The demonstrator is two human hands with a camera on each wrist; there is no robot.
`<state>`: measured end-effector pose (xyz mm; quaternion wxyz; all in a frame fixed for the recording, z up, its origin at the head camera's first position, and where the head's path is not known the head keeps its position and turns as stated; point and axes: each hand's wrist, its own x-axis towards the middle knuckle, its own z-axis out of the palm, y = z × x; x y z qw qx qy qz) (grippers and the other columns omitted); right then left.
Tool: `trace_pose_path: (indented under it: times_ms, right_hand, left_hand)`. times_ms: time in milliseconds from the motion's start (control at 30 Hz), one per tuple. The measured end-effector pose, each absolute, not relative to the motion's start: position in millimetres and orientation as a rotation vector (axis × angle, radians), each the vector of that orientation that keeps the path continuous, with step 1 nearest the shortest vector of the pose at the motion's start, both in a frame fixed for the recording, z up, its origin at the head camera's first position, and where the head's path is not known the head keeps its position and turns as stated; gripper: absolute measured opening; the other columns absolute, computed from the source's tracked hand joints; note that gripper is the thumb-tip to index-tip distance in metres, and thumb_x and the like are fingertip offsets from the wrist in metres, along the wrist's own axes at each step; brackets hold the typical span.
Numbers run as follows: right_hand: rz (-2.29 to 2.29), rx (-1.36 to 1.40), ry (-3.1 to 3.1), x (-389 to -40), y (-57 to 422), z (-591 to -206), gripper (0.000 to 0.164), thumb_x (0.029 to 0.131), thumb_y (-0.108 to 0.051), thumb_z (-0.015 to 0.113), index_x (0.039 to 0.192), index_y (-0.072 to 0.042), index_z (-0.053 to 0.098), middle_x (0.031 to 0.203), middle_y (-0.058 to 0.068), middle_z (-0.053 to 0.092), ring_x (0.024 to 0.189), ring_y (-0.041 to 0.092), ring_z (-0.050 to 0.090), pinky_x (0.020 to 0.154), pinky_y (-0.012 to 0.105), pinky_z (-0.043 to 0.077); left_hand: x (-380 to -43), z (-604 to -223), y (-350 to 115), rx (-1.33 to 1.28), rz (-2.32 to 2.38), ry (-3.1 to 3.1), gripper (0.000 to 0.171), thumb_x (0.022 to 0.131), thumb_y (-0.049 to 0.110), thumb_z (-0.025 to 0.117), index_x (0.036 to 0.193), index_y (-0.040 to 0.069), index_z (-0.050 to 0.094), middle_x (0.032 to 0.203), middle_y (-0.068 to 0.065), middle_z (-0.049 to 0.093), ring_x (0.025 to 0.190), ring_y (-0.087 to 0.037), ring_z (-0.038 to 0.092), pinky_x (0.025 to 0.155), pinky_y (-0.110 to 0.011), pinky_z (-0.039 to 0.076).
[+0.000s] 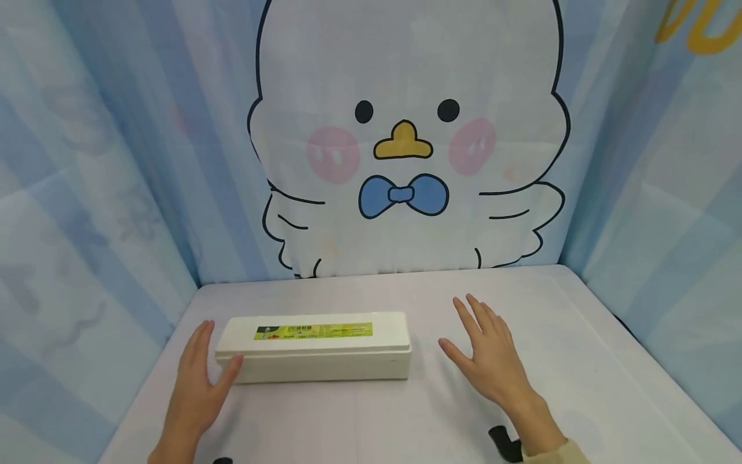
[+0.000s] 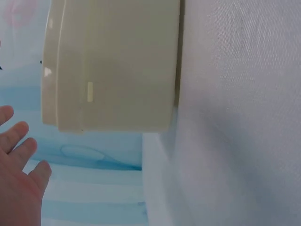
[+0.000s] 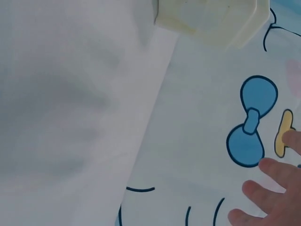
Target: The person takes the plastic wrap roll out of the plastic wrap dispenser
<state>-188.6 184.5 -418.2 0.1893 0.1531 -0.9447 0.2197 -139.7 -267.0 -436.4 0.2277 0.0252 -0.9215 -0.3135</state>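
Observation:
A long white box (image 1: 324, 365) with a lid and a yellow-green label (image 1: 313, 331) lies lengthwise on the table, left of its middle. My left hand (image 1: 199, 380) is at the box's left end, fingers spread and thumb overlapping its front corner in the head view. Off to the right of the box, my right hand (image 1: 489, 354) hovers over the table with its fingers spread and nothing in it. In the left wrist view the box side (image 2: 122, 66) fills the top, with the left fingers (image 2: 23, 153) at the left edge. The right wrist view catches the box's end (image 3: 207, 19) and the right fingers (image 3: 263, 197).
The table (image 1: 359, 425) is covered with a white cloth. Behind it hangs a curtain (image 1: 406, 64) printed with a white cartoon bird, and blue-striped curtains (image 1: 75, 225) close off both sides. A black mark (image 1: 503, 443) shows beside the right wrist.

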Motion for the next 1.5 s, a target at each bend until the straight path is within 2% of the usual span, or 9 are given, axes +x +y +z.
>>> trace_pose_path:
  times_ms: [633,1000,1500]
  right_hand:
    - [0.63,0.506,-2.635,-202.5,153.1,-418.7,0.079,0.095,-0.048,0.067,0.156,-0.008,0.037,0.158,0.018,0.036,0.143,0.042,0.032,0.116,0.061,0.022]
    - [0.643,0.578,-2.637,-206.1,136.3,-420.2,0.079,0.094,-0.048,0.067,0.156,-0.009,0.038,0.158,0.017,0.036,0.143,0.042,0.032,0.116,0.06,0.023]
    - [0.649,0.673,-2.705,-208.7,111.7,-422.0,0.083,0.093,-0.054,0.065,0.158,-0.011,0.036,0.16,0.015,0.034,0.145,0.039,0.031,0.117,0.057,0.024]
  left_hand:
    - [-149.0,-439.6,-269.8,0.35,-1.082,-2.564,0.093,0.097,0.042,0.065,0.16,-0.002,0.012,0.162,-0.029,0.017,0.148,-0.046,0.018,0.114,-0.066,0.02]
    - [-149.7,-445.2,-270.6,0.297,-1.205,-2.525,0.091,0.097,0.036,0.067,0.158,-0.005,0.014,0.161,-0.029,0.02,0.146,-0.047,0.022,0.114,-0.064,0.024]
    - [-155.7,-457.8,-274.7,0.329,-1.392,-2.54,0.103,0.094,0.04,0.072,0.159,-0.004,0.005,0.163,-0.029,0.012,0.149,-0.046,0.015,0.117,-0.06,0.02]
